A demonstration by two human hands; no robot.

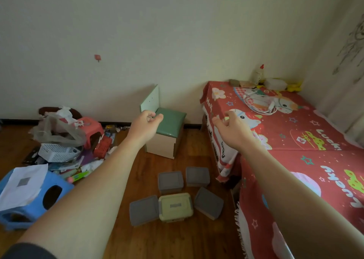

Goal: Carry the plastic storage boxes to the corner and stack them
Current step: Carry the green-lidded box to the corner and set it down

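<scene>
On the wood floor [177, 237], below & between the outstretched arms, sit five plastic storage boxes: four grey-lidded ones [170, 181] round a cream-lidded box [175, 206], touching or nearly so. Both hands are raised well above them, empty: left hand [146, 125] w/ fingers loosely curled, right hand [231, 129] loosely spread. Cluster lies about midway, slightly nearer the right arm; reach is down & inward. No box is stacked yet.

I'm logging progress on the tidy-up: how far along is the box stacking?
Nothing looks done: all five plastic storage boxes, four grey-lidded ones and a cream-lidded one, sit unstacked on the wooden floor beside the bed. Nothing is in hand: left hand and right hand are raised and hold nothing. All carrying and stacking remains.
</scene>
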